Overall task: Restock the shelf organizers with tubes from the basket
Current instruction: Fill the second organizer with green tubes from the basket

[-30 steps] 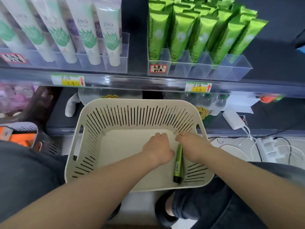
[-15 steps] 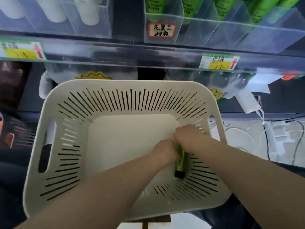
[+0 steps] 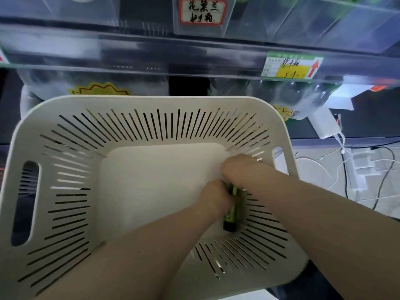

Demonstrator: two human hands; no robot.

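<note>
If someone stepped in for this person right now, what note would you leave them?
Left hand: grips the green tube around its middle.
Right hand: over the tube's far end; fingers hidden, so its hold is unclear.
Tube: low in the basket, by its right wall, dark end toward the person.
Done: no other tube shows in the basket.
Left: lift this tube into a clear organizer above.
</note>
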